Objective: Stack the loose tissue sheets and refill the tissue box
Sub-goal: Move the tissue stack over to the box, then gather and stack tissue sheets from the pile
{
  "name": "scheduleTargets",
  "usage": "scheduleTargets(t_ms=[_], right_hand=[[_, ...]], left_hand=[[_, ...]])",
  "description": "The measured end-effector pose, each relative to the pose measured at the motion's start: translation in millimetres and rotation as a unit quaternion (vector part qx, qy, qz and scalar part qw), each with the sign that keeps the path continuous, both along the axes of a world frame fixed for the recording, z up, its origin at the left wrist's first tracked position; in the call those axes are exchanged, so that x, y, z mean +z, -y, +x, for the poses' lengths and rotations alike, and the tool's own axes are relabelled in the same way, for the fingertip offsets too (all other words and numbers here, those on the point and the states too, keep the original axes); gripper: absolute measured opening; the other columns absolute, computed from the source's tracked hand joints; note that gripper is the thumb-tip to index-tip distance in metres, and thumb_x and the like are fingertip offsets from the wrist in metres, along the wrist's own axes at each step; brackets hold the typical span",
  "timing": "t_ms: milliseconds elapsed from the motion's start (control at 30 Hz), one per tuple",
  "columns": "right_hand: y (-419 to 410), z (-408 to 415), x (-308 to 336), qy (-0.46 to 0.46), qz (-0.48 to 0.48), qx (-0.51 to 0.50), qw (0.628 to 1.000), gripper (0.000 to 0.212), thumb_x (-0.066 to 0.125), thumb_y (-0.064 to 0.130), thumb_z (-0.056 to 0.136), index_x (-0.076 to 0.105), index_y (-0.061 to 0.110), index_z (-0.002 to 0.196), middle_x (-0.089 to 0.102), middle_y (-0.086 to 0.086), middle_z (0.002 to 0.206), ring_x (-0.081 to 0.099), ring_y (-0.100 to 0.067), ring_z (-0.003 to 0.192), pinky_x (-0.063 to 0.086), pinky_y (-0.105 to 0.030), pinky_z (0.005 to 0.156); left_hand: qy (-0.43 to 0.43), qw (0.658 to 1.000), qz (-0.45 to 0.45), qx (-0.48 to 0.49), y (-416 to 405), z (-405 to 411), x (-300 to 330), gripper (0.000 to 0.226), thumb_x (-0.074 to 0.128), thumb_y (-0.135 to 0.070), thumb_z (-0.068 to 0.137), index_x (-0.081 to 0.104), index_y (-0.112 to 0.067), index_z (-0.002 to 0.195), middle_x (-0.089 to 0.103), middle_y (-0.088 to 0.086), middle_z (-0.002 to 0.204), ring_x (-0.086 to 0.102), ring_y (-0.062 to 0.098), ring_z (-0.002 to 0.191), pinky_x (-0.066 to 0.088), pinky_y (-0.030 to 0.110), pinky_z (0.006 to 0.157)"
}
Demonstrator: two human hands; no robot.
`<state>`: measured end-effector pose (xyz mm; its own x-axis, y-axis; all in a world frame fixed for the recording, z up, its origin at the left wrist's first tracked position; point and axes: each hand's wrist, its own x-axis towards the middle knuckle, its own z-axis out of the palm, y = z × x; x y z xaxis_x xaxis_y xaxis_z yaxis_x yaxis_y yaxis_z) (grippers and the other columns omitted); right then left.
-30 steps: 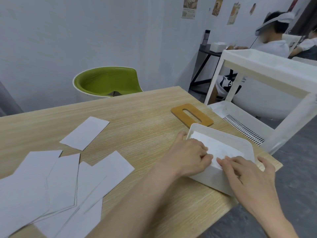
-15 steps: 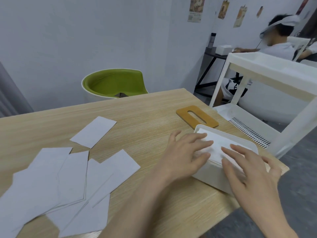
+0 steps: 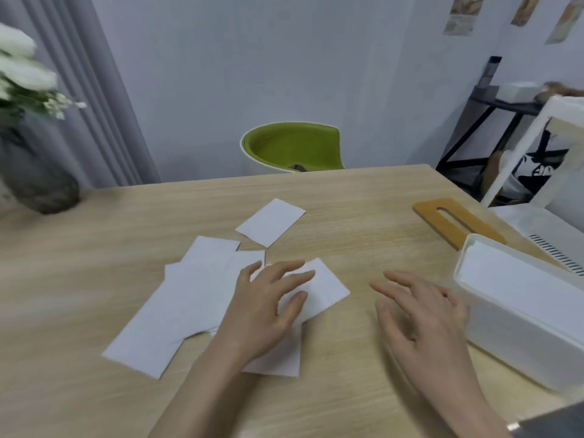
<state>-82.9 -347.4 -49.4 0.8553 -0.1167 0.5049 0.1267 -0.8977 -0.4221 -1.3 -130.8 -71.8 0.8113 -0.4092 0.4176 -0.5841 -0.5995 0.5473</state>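
Note:
Several loose white tissue sheets (image 3: pixel 189 298) lie overlapped on the wooden table, and one single sheet (image 3: pixel 270 222) lies apart behind them. My left hand (image 3: pixel 268 305) rests flat with spread fingers on the right end of the pile. My right hand (image 3: pixel 420 314) hovers open over bare wood between the pile and the white tissue box (image 3: pixel 518 330). The box stands open at the right with white tissue (image 3: pixel 518 279) inside. Its wooden slotted lid (image 3: pixel 455 219) lies on the table behind it.
A grey vase with white flowers (image 3: pixel 34 172) stands at the table's far left. A green chair (image 3: pixel 294 147) sits behind the table. A white shelf cart (image 3: pixel 553 147) stands to the right, past the table edge.
Both hands have left the tissue box and moved left. The left hand now lies on the loose sheets, the right hand is over the table. The view has swung left.

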Motion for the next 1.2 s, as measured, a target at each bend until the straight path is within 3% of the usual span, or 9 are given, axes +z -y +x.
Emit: scheduleTargets(t_ms=[133,333,500,600,667,733,900,1067,1200], right_hand=[[-29.4,13.5,-14.0,-0.027,0.018,0.040,0.999,0.034,0.039,0.042,0.089,0.066,0.036,0.109,0.058,0.014,0.121,0.051,-0.008,0.116,0.016,-0.028,0.102],[-66.6,30.1,-27.2,-0.036,0.012,0.083,0.996,0.031,0.042,0.041,0.087,0.066,0.038,0.107,0.058,0.016,0.121,0.043,0.002,0.119,0.009,-0.022,0.104],[-90.7,39.9,-36.9,-0.057,0.010,0.093,0.994,0.036,0.040,0.043,0.084,0.067,0.035,0.106,0.060,0.013,0.121,0.038,0.002,0.123,0.009,-0.023,0.104],[-102.7,45.2,-40.2,-0.105,-0.017,0.091,0.990,0.054,0.028,0.056,0.081,0.063,0.033,0.114,0.052,0.008,0.133,0.025,-0.002,0.134,0.000,-0.023,0.104],[-108.6,47.6,-41.9,-0.161,-0.054,0.087,0.982,0.073,0.011,0.067,0.073,0.054,0.036,0.124,0.034,0.011,0.146,0.008,-0.005,0.143,-0.006,-0.029,0.105],[-114.7,49.7,-40.6,-0.206,-0.046,0.072,0.975,0.079,0.007,0.072,0.069,0.048,0.037,0.127,0.022,0.014,0.152,-0.005,-0.005,0.144,-0.010,-0.028,0.105],[-136.0,61.3,-32.2,-0.295,0.089,0.027,0.951,0.027,0.047,0.057,0.088,0.051,0.036,0.104,0.014,0.008,0.158,-0.008,-0.002,0.144,-0.008,-0.030,0.110],[-150.2,70.6,-46.8,-0.232,0.074,0.007,0.970,0.030,0.045,0.056,0.090,0.055,0.029,0.101,0.027,0.012,0.152,-0.003,-0.006,0.144,-0.006,-0.034,0.110],[-153.4,74.0,-46.4,-0.135,0.020,-0.024,0.990,0.025,0.050,0.048,0.090,0.062,0.029,0.100,0.051,0.013,0.127,0.028,-0.011,0.128,0.012,-0.030,0.096]], left_hand=[[-0.014,0.998,0.000,0.062,-45.0,-4.4,-9.3,0.046,0.034,-0.051,0.091,0.063,-0.039,0.124,0.050,-0.025,0.137,0.036,-0.014,0.128,0.014,0.034,0.116],[-0.021,0.992,0.008,0.126,-89.4,-9.4,-19.8,0.048,0.033,-0.052,0.089,0.063,-0.038,0.123,0.049,-0.026,0.136,0.035,-0.013,0.128,0.016,0.039,0.117],[-0.031,0.983,0.060,0.173,-109.7,-11.0,-28.3,0.057,0.027,-0.052,0.085,0.062,-0.035,0.127,0.052,-0.016,0.139,0.041,-0.003,0.130,0.010,0.038,0.116],[-0.057,0.977,0.086,0.187,-113.2,-11.8,-35.9,0.065,0.023,-0.057,0.082,0.059,-0.033,0.130,0.051,-0.011,0.142,0.041,0.005,0.133,0.010,0.039,0.114],[-0.082,0.977,0.087,0.178,-113.0,-11.9,-39.3,0.070,0.019,-0.061,0.080,0.058,-0.035,0.132,0.046,-0.013,0.144,0.033,0.002,0.138,0.009,0.040,0.116],[-0.090,0.976,0.090,0.176,-113.1,-10.9,-41.5,0.072,0.016,-0.063,0.079,0.056,-0.036,0.132,0.042,-0.016,0.146,0.027,0.000,0.140,0.009,0.039,0.117],[-0.087,0.977,0.081,0.176,-114.3,-11.1,-43.4,0.071,0.016,-0.063,0.079,0.056,-0.036,0.132,0.041,-0.017,0.146,0.025,-0.001,0.140,0.006,0.035,0.115],[-0.091,0.978,0.071,0.174,-114.9,-10.8,-44.3,0.070,0.017,-0.063,0.080,0.056,-0.037,0.132,0.040,-0.018,0.147,0.023,-0.003,0.140,0.004,0.034,0.116],[-0.088,0.978,0.074,0.173,-114.9,-11.3,-44.4,0.071,0.015,-0.063,0.080,0.055,-0.037,0.133,0.039,-0.019,0.147,0.022,-0.003,0.140,0.002,0.034,0.116]])
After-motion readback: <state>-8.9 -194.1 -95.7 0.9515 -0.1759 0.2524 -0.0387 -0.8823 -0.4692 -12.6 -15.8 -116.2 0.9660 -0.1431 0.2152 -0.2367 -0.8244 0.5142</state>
